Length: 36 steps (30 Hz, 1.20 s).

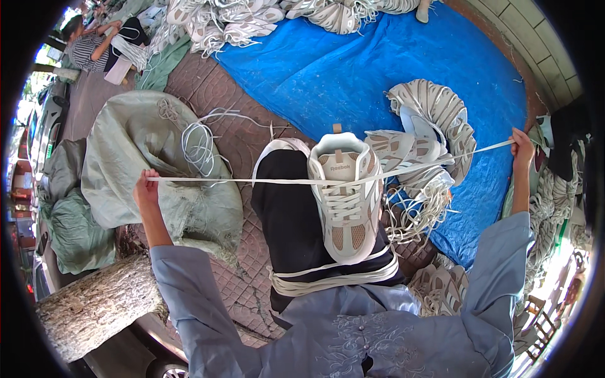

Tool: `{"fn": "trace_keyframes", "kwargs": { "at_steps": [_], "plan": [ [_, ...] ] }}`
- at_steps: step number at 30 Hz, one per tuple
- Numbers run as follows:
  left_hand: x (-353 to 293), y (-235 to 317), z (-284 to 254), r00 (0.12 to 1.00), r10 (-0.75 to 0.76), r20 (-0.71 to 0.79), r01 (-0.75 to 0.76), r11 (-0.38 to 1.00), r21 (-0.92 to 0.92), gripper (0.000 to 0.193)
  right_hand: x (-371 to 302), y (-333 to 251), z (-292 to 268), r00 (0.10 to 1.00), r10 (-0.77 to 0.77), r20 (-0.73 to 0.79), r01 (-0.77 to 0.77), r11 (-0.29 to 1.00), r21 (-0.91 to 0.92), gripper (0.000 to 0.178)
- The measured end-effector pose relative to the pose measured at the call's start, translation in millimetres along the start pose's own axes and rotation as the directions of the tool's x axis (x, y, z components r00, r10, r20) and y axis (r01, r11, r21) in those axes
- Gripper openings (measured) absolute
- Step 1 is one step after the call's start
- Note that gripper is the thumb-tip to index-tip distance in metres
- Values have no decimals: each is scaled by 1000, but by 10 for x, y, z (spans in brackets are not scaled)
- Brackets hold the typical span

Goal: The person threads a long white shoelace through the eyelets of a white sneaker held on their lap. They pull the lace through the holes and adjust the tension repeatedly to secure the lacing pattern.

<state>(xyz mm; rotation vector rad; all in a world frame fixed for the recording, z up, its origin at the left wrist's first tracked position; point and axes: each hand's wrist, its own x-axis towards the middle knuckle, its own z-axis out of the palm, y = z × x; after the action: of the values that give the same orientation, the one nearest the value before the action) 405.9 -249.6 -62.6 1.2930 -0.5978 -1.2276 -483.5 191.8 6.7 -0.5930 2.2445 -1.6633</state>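
Observation:
Stretched nearly straight between my two hands is a long off-white shoelace [271, 181]. One end is pinched by my left hand [147, 189], out to the left over the sack. Raised at the far right, my right hand [522, 148] grips the other end. Below the lace, a beige and white sneaker [343, 189] rests on my black-clad lap, toe toward me, its laces threaded across the front. A bundle of pale laces [334, 283] is wrapped around my legs nearer to me.
A greenish-white sack [135, 145] with tangled white cord [198, 148] lies at left on brick paving. On a blue tarp [315, 75] sit strung shoe uppers [435, 113]. More uppers [233, 22] pile up behind. A tree trunk [104, 302] stands lower left; another person [94, 50] sits far left.

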Motion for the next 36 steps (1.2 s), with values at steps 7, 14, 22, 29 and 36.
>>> {"fn": "trace_keyframes", "kwargs": {
  "at_steps": [7,14,22,29,36],
  "plan": [
    [-1060,19,1010,865,221,450,-232,972,-31,24,-743,-615,1390,881,-423,212,468,717,-517,16],
    [-3019,-796,2146,545,282,790,-767,548,333,14,-2585,-1125,3094,415,-475,776,671,736,92,11],
    [-3280,-1078,2134,375,223,900,-879,393,269,5,-2662,-898,3163,425,-445,788,689,724,38,8],
    [-3305,-1134,2148,420,331,845,-868,418,268,8,-2646,-872,3155,413,-420,808,652,756,60,9],
    [-3270,-1190,2142,79,306,949,-997,37,71,17,-2686,-848,3150,387,-507,770,669,729,143,7]
  ]
}}
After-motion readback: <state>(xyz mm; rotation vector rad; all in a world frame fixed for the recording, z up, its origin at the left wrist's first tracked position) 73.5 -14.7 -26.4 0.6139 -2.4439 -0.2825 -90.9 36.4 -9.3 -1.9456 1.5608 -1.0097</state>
